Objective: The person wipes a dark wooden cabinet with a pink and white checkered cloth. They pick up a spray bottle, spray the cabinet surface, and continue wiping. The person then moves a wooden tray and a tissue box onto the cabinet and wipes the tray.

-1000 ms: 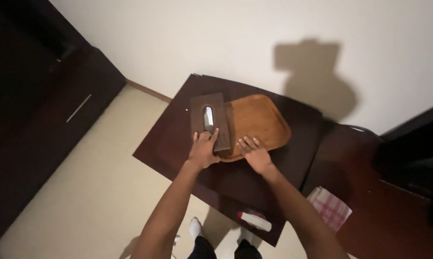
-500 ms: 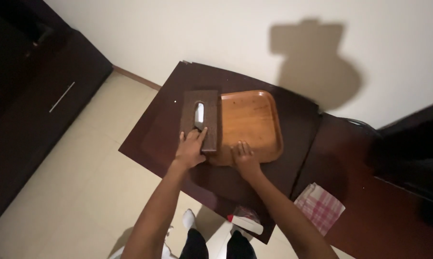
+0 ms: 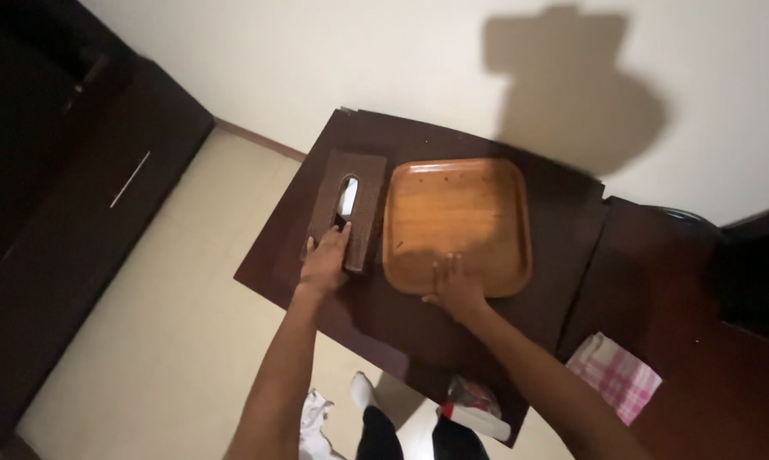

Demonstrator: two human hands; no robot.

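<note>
A dark brown tissue box (image 3: 349, 204) with a white tissue in its slot lies on the left part of a dark wooden table (image 3: 572, 221). My left hand (image 3: 327, 260) rests on the box's near end, fingers laid over it. Beside the box on the right sits an empty square wooden tray (image 3: 457, 213). My right hand (image 3: 454, 285) lies flat on the tray's near rim, fingers spread.
A pink and white checked cloth (image 3: 614, 375) lies on the table's near right part. A white bottle (image 3: 474, 417) sits below the table's near edge. A dark cabinet (image 3: 69, 196) stands at the left across a cream tiled floor (image 3: 180, 341). A white wall is behind the table.
The box and tray have shifted apart and now lie side by side, squared to each other. Both hands stayed on them. The view has moved closer.
</note>
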